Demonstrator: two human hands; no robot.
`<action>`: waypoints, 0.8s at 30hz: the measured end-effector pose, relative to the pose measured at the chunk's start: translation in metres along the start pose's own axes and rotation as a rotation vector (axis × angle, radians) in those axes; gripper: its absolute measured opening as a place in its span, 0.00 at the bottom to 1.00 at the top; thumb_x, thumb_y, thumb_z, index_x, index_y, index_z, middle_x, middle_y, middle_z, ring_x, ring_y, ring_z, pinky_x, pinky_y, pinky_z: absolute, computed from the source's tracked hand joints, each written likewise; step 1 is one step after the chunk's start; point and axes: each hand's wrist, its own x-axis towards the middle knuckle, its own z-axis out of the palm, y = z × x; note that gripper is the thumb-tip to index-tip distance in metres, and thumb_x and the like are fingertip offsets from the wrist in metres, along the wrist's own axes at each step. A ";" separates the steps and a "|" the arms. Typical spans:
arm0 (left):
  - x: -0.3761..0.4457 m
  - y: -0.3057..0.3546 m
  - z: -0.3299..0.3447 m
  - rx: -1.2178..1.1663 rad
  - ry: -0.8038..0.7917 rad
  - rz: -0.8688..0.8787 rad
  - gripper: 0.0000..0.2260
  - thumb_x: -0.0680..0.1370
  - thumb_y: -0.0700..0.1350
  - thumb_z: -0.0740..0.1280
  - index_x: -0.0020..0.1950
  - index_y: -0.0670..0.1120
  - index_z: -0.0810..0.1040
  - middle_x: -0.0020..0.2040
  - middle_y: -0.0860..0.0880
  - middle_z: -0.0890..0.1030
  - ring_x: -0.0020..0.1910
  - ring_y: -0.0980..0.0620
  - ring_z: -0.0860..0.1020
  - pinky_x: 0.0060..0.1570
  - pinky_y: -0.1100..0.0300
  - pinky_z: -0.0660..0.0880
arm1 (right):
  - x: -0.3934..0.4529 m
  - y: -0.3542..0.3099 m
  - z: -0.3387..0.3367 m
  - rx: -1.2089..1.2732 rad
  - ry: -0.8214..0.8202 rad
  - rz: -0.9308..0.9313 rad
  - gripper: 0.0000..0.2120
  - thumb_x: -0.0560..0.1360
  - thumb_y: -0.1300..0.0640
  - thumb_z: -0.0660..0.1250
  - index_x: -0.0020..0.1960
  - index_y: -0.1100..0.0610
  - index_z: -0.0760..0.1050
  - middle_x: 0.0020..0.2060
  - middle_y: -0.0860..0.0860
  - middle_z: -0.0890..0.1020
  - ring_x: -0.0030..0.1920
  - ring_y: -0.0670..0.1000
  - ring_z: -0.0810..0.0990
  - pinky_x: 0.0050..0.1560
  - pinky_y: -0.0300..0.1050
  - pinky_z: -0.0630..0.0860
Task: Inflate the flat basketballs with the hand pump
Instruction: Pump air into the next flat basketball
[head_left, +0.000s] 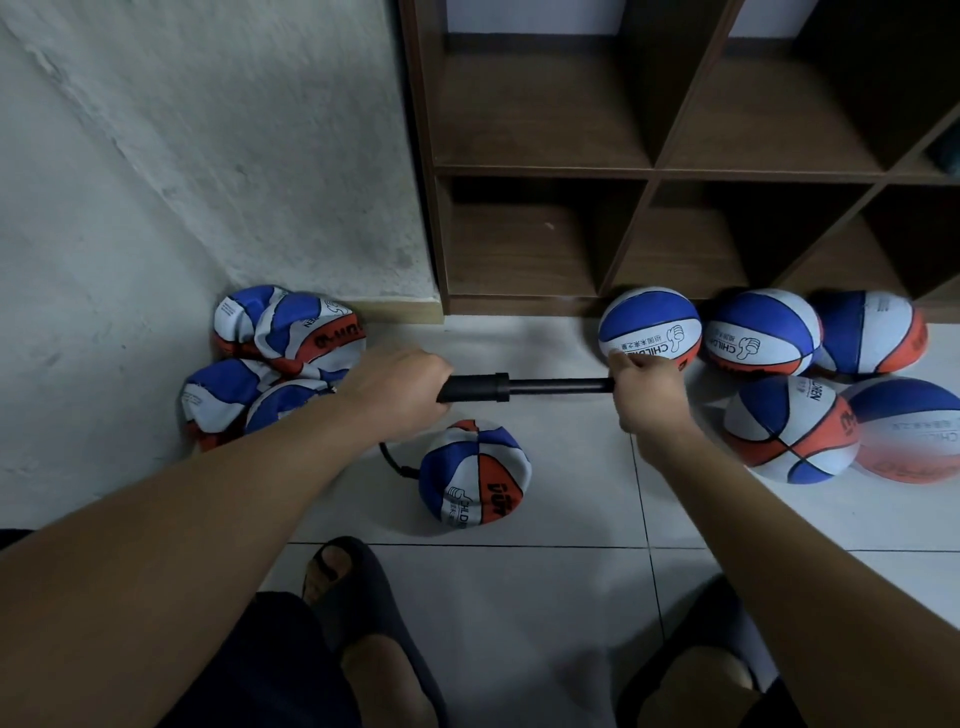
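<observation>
Two knees and a foot in a dark slipper sit at the bottom, partly cut off by the edge. Above them, a half-flat basketball lies on the white tile floor, wrinkled and saggy. A thin black hose goes into its left side (the other end is hidden under the left arm). The left hand is wrapped tight around the fat barrel of the black hand pump, which is held sideways above the floor. The right hand grips the pump's handle, which is hidden inside the fingers; the thin rod is pulled out. A pile of flat balls sits in the left corner by the wall. Five round balls rest on the right, in front of a brown wooden shelf.
</observation>
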 end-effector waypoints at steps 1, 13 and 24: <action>0.000 0.004 0.001 -0.002 -0.012 -0.002 0.10 0.80 0.51 0.68 0.39 0.53 0.74 0.35 0.53 0.78 0.32 0.52 0.77 0.32 0.57 0.73 | -0.006 0.000 0.005 -0.011 0.011 -0.013 0.15 0.86 0.52 0.63 0.46 0.60 0.77 0.41 0.59 0.80 0.42 0.58 0.75 0.46 0.52 0.74; -0.002 0.035 0.000 -0.078 -0.086 0.004 0.06 0.80 0.54 0.72 0.48 0.52 0.80 0.38 0.52 0.79 0.35 0.50 0.79 0.30 0.57 0.67 | -0.048 -0.009 0.050 -0.074 -0.120 -0.140 0.22 0.89 0.47 0.57 0.42 0.60 0.74 0.31 0.52 0.74 0.32 0.52 0.72 0.34 0.47 0.67; 0.002 0.026 0.002 -0.080 -0.044 0.014 0.10 0.81 0.55 0.69 0.41 0.54 0.75 0.36 0.53 0.79 0.33 0.52 0.79 0.33 0.56 0.74 | -0.019 -0.006 0.027 -0.095 -0.172 -0.063 0.20 0.86 0.47 0.63 0.44 0.61 0.77 0.32 0.53 0.74 0.33 0.53 0.72 0.34 0.47 0.68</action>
